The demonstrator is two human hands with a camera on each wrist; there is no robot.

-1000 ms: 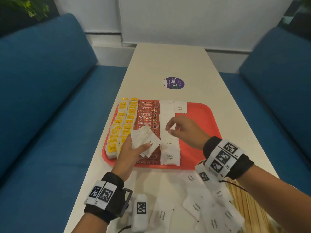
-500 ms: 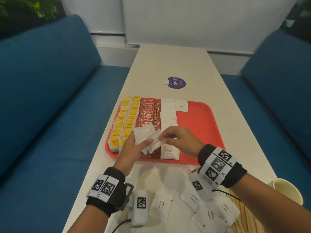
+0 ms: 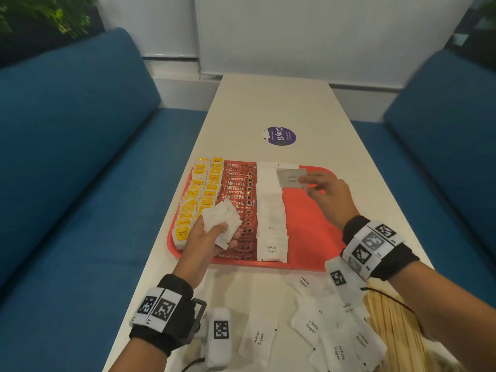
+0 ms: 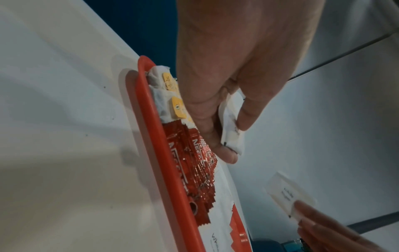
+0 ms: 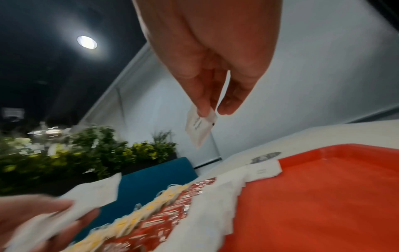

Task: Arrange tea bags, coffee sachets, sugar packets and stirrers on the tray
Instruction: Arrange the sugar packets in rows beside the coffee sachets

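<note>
A red tray (image 3: 311, 237) holds rows of yellow tea bags (image 3: 198, 194), red coffee sachets (image 3: 239, 197) and white sugar packets (image 3: 269, 210). My left hand (image 3: 214, 232) grips a small stack of sugar packets (image 3: 221, 218) above the tray's near left part. My right hand (image 3: 322, 189) pinches one sugar packet (image 3: 291, 178) in the air over the tray's far middle. That same packet (image 5: 199, 126) hangs from my fingertips in the right wrist view. Wooden stirrers (image 3: 394, 320) lie on the table at the near right.
Loose sugar packets (image 3: 312, 326) are scattered on the white table (image 3: 268, 108) in front of the tray. A purple sticker (image 3: 281, 135) sits beyond the tray. Blue sofas (image 3: 67, 157) flank the table on both sides.
My right hand took one sugar packet from the stack in my left hand and carried it up and right, over the tray's far side. The left hand stayed put.
</note>
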